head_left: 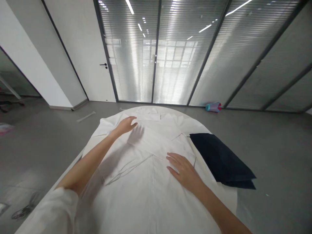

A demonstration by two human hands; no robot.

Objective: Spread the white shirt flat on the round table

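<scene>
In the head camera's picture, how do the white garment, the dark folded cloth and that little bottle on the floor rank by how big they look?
1. White garment, spread over most of the table, both hands flat on it.
2. Dark folded cloth, beside it.
3. Bottle, by far the smallest, but it lies farther from the camera, so its look understates it.

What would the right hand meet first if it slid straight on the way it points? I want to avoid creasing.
Probably only more of the white garment; the right hand points up-left toward its folded middle, away from the dark cloth.
</scene>
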